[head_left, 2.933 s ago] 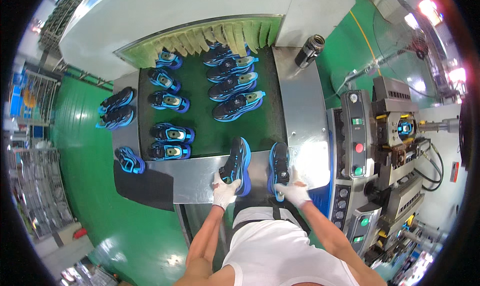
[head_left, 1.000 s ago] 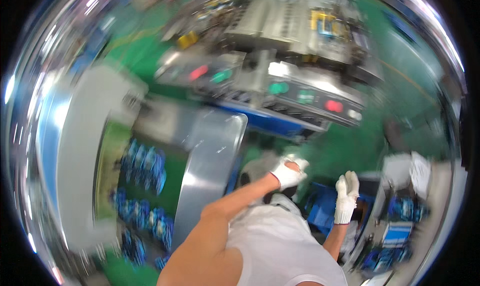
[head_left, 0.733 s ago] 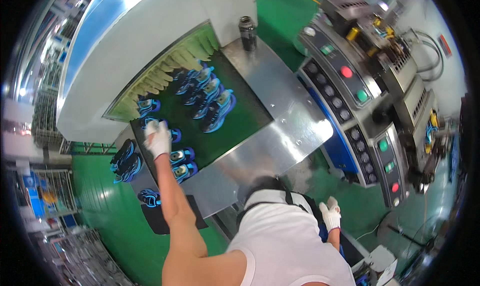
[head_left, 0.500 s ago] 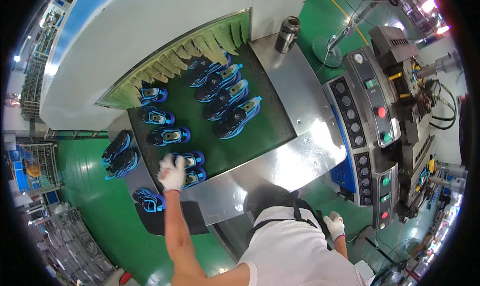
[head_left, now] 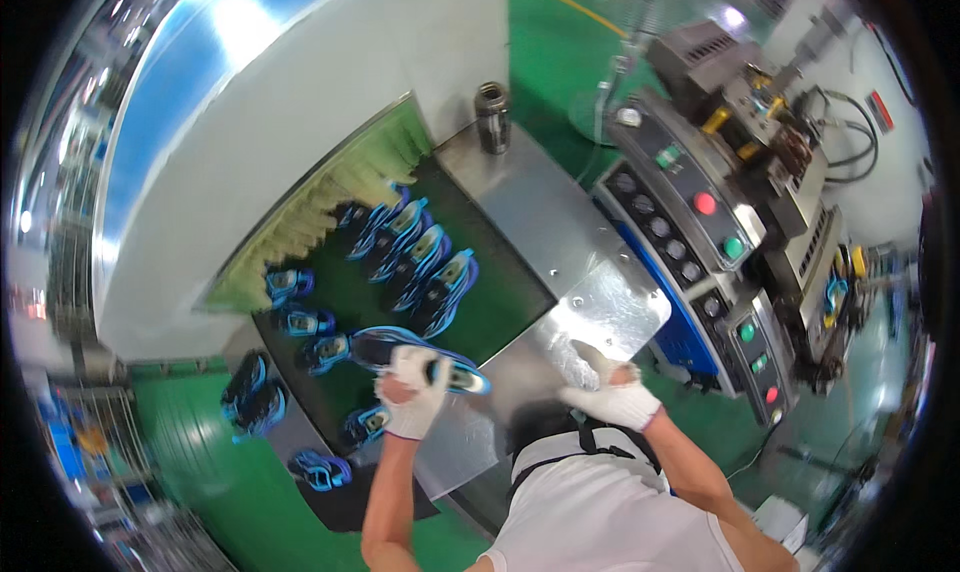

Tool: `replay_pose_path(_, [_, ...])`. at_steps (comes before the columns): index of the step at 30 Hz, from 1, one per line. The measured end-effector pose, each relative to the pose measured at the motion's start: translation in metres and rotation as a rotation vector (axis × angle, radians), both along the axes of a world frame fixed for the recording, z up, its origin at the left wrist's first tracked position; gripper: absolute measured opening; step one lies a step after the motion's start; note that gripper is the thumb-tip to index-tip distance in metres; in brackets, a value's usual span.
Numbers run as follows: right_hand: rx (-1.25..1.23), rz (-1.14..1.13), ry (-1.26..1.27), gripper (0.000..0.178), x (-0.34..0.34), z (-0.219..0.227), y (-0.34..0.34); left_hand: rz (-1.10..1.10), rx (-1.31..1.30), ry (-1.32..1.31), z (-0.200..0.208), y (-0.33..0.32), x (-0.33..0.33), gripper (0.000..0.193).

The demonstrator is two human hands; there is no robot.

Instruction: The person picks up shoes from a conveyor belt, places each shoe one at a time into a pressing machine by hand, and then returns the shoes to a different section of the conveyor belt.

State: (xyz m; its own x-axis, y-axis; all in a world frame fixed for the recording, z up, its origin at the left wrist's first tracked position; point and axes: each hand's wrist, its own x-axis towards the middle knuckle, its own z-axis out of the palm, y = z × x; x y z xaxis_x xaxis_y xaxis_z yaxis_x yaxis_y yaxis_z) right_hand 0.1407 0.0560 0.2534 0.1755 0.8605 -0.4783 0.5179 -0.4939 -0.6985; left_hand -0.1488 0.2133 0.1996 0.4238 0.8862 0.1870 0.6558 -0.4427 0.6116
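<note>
My left hand (head_left: 413,397), in a white glove, grips a black-and-blue sports shoe (head_left: 462,376) and holds it above the near part of a dark green conveyor belt (head_left: 500,307). My right hand (head_left: 612,397), also gloved, is open near the steel edge, thumb apart from the fingers, with nothing in it. Below the held shoe, another shoe (head_left: 367,424) stands at the belt's near left corner. Further along the left side is a row of matching shoes (head_left: 303,321). A second row (head_left: 446,290) occupies the middle of the belt, its far end close to the green strip curtain (head_left: 330,202).
Steel ledges (head_left: 560,222) border the belt, with a dark metal flask (head_left: 492,118) at the far corner. On the left ledge lie a pair of shoes (head_left: 254,397) and another shoe (head_left: 320,469). A machine with buttons and gauges (head_left: 700,232) stands to the right.
My left hand has taken hold of a shoe from the near left and lifted it rightward. My right hand has come from my side to the belt's near edge. The view has turned.
</note>
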Motion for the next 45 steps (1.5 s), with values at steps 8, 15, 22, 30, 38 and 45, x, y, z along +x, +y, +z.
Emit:
replay_pose_path(8, [0.785, -0.391, -0.245, 0.067, 0.103, -0.029, -0.093, -0.878, -0.015, -0.415, 0.098, -0.113, 0.308, 0.029])
replay_pose_path(15, [0.456, -1.350, 0.525, 0.049, 0.204, 0.070, -0.323, -1.193, -0.098, -0.588, 0.165, -0.229, 0.526, 0.055])
replay_pose_path(22, [0.852, -2.171, 0.605, 0.020, 0.179, 0.036, -0.421, -1.161, -0.339, -0.128, 0.091, -0.372, 0.765, 0.068])
replay_pose_path(30, [0.874, -2.263, 0.512, 0.054, 0.158, 0.036, -0.434, -1.037, -0.010, 0.067, -0.036, -0.412, 0.915, 0.079])
replay_pose_path(38, [0.874, -2.032, 0.376, 0.025, 0.238, 0.042, -0.429, -0.984, -0.907, -0.186, 0.055, -0.333, 0.847, 0.044])
replay_pose_path(45, [0.677, -1.652, 0.093, 0.035, 0.472, 0.072, -0.408, -0.993, -1.020, -0.281, 0.131, -0.256, 0.611, 0.056])
